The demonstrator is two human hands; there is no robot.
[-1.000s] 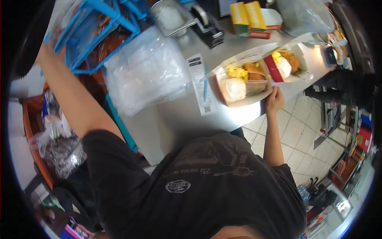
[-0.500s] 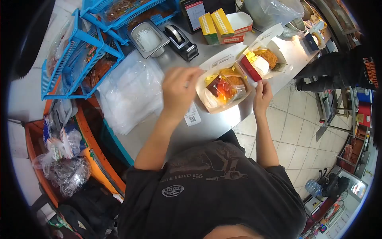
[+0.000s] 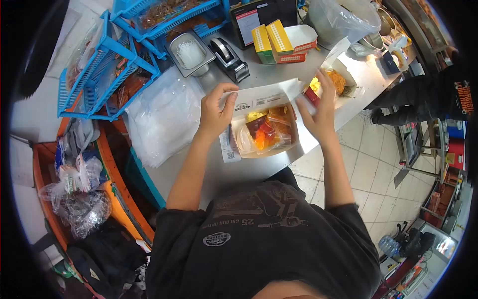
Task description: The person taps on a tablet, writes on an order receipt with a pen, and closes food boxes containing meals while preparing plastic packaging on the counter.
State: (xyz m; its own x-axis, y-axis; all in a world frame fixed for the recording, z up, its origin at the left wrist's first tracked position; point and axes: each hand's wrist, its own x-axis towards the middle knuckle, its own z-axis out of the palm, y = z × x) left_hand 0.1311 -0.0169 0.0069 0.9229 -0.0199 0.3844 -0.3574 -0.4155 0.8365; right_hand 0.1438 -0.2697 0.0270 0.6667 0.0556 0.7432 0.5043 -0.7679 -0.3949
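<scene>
An open paper food box (image 3: 294,144) stands on the steel counter before me, its lid raised at the back. Inside it lie clear sauce packets (image 3: 264,135), yellow food and a wrapped white portion. My left hand (image 3: 219,109) is closed on the left edge of the lid, thumb in front. At the right side of the lid is my right hand (image 3: 319,112), its thumb and fingers apart. Behind this hand a second open box (image 3: 312,97) with fried food (image 3: 338,83) is partly hidden. A printed slip (image 3: 230,153) shows beside the first box's left side.
Clear plastic bags (image 3: 162,119) lie on the counter at left, near blue baskets (image 3: 97,74). A metal container (image 3: 190,54), tape dispenser (image 3: 229,60) and folded yellow-green cartons (image 3: 274,42) stand behind. A bag-lined pot (image 3: 343,20) is at back right. Another person's dark-clothed legs (image 3: 403,89) show at right.
The first box has turned squarer to me and shifted slightly left and nearer. My left hand has taken its lid's edge. My right hand has moved up from the second box's near corner.
</scene>
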